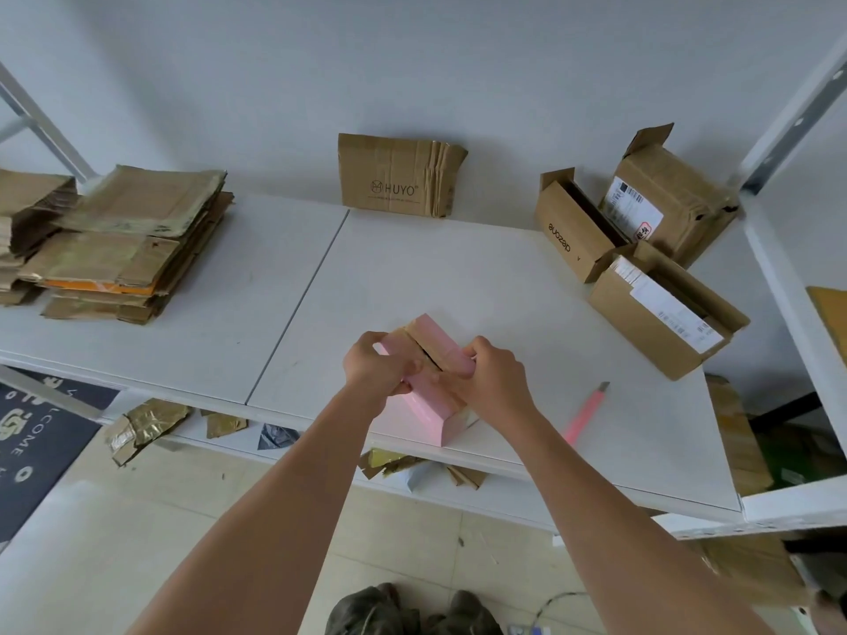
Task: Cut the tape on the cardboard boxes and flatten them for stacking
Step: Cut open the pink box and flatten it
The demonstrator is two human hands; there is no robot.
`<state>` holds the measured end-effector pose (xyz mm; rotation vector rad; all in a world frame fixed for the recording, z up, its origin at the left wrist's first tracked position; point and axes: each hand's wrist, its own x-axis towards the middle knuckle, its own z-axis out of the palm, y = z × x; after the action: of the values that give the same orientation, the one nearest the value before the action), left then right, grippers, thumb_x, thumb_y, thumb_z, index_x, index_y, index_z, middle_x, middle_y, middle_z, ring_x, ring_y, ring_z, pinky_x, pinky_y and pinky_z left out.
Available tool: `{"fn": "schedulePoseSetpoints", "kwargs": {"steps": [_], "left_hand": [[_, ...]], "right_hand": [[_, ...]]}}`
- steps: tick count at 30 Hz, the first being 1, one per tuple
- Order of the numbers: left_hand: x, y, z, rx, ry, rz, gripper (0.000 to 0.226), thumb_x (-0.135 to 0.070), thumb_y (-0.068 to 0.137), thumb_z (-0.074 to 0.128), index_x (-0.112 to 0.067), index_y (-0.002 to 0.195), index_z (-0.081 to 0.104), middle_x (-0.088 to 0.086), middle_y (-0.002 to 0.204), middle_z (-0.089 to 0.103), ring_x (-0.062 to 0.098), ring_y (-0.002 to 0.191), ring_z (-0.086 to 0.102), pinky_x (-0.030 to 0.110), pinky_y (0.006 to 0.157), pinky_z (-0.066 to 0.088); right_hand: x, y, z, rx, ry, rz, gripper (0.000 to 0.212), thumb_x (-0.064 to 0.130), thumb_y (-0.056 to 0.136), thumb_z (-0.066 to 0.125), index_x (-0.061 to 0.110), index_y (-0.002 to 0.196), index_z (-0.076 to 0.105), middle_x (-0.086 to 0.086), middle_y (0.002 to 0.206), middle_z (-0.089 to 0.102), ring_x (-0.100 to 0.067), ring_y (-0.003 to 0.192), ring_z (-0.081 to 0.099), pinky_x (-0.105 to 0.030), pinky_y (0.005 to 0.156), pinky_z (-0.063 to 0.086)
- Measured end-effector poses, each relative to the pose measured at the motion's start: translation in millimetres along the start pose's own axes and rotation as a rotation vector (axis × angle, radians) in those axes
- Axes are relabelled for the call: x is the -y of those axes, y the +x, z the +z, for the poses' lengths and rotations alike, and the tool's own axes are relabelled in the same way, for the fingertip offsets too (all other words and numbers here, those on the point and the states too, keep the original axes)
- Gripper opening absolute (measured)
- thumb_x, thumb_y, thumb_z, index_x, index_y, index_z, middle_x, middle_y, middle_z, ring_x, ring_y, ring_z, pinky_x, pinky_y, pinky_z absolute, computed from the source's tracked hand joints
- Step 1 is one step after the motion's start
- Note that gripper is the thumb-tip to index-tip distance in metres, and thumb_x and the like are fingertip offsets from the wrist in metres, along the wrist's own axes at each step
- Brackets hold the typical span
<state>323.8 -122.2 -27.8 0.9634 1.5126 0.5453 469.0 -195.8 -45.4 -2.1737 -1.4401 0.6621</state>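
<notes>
A small pink box (pixel 431 410) stands near the front edge of the white table (pixel 458 277), its top flaps split along a dark slit with brown tape on them. My left hand (pixel 373 366) grips the left top flap with curled fingers. My right hand (pixel 492 375) grips the right top flap. A pink utility knife (pixel 584 414) lies on the table just right of my right wrist, held by neither hand.
A stack of flattened cardboard (pixel 123 249) lies at the left. A flattened HUYO box (pixel 398 176) leans on the back wall. Three open brown boxes (pixel 641 249) sit at the right. Tape scraps (pixel 142 428) litter the floor below. A shelf frame (pixel 788 277) borders the right.
</notes>
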Motion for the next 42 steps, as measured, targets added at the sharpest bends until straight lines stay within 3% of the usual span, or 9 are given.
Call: {"fn": "schedulePoseSetpoints", "kwargs": {"steps": [7, 12, 20, 22, 27, 30, 33, 39, 42], "left_hand": [[2.2, 0.9, -2.4, 0.011, -0.019, 0.01, 0.057, 0.009, 0.072, 0.078, -0.023, 0.114, 0.054, 0.008, 0.095, 0.061, 0.031, 0.074, 0.071, 0.025, 0.048, 0.056], [1.0, 1.6, -1.3, 0.008, -0.019, 0.012, 0.056, 0.008, 0.072, 0.078, -0.022, 0.112, 0.054, 0.009, 0.095, 0.062, 0.032, 0.074, 0.071, 0.022, 0.043, 0.052], [2.0, 4.4, -4.2, 0.022, -0.011, -0.002, 0.061, 0.008, 0.075, 0.077, -0.023, 0.123, 0.055, 0.009, 0.099, 0.061, 0.031, 0.075, 0.07, 0.025, 0.046, 0.055], [1.7, 4.9, -4.2, 0.025, -0.004, 0.001, 0.064, 0.008, 0.075, 0.077, -0.024, 0.127, 0.054, 0.007, 0.099, 0.06, 0.031, 0.077, 0.071, 0.026, 0.048, 0.056], [-1.6, 7.3, 3.3, 0.042, 0.033, 0.011, 0.067, 0.007, 0.078, 0.075, -0.024, 0.133, 0.054, 0.005, 0.101, 0.058, 0.029, 0.078, 0.071, 0.026, 0.052, 0.058], [-3.3, 8.2, 6.1, 0.034, 0.064, 0.016, 0.067, 0.006, 0.079, 0.074, -0.025, 0.135, 0.054, 0.0, 0.096, 0.056, 0.028, 0.077, 0.071, 0.026, 0.051, 0.057], [-2.3, 8.6, 7.2, 0.026, 0.073, 0.029, 0.065, 0.005, 0.079, 0.075, -0.025, 0.134, 0.054, -0.004, 0.092, 0.054, 0.029, 0.079, 0.07, 0.024, 0.048, 0.056], [1.7, 9.6, 7.6, 0.036, 0.085, 0.059, 0.062, 0.002, 0.084, 0.072, -0.028, 0.135, 0.053, 0.004, 0.107, 0.06, 0.029, 0.081, 0.07, 0.023, 0.049, 0.055], [2.5, 9.1, 7.9, 0.067, 0.125, 0.067, 0.063, -0.003, 0.089, 0.067, -0.03, 0.143, 0.046, 0.007, 0.119, 0.058, 0.029, 0.086, 0.068, 0.023, 0.052, 0.056]], "right_hand": [[13.1, -1.2, -2.5, 0.042, -0.223, -0.023, 0.022, 0.027, 0.1, 0.053, 0.008, 0.109, 0.05, -0.009, 0.101, 0.064, -0.03, 0.09, 0.062, -0.035, 0.072, 0.047], [11.7, -0.1, -12.9, 0.111, -0.183, -0.06, 0.017, 0.027, 0.101, 0.051, 0.014, 0.093, 0.044, -0.003, 0.09, 0.056, -0.018, 0.074, 0.052, -0.024, 0.054, 0.033], [-1.7, 13.7, -31.4, 0.127, 0.098, -0.044, 0.043, 0.027, 0.102, 0.046, 0.014, 0.063, 0.033, 0.001, 0.058, 0.033, -0.015, 0.054, 0.03, -0.029, 0.05, 0.024], [-11.1, 17.5, -39.7, 0.175, 0.231, 0.027, 0.043, 0.03, 0.103, 0.045, 0.011, 0.065, 0.038, 0.0, 0.058, 0.035, -0.013, 0.052, 0.038, -0.027, 0.05, 0.039], [-40.0, 15.5, -36.4, 0.327, 0.77, 0.358, 0.028, 0.033, 0.102, 0.051, 0.01, 0.1, 0.067, -0.012, 0.103, 0.071, -0.021, 0.09, 0.069, -0.032, 0.067, 0.06], [-45.0, 17.2, -18.3, 0.054, 0.544, 0.322, 0.02, 0.03, 0.097, 0.061, 0.013, 0.108, 0.064, -0.01, 0.104, 0.064, -0.019, 0.088, 0.062, -0.033, 0.069, 0.058], [-41.9, 10.5, -5.1, -0.306, 0.099, 0.011, 0.009, 0.022, 0.093, 0.065, 0.013, 0.096, 0.067, -0.002, 0.091, 0.063, -0.02, 0.088, 0.056, -0.032, 0.065, 0.048], [-34.4, -15.7, 2.7, -0.267, 0.102, -0.201, 0.025, 0.014, 0.097, 0.059, 0.007, 0.118, 0.071, -0.003, 0.1, 0.06, -0.017, 0.091, 0.055, -0.016, 0.071, 0.04], [-39.1, -24.3, 0.2, -0.143, 0.179, -0.184, 0.036, 0.013, 0.093, 0.065, 0.007, 0.129, 0.064, -0.007, 0.112, 0.054, -0.022, 0.1, 0.054, -0.027, 0.086, 0.048]]}}
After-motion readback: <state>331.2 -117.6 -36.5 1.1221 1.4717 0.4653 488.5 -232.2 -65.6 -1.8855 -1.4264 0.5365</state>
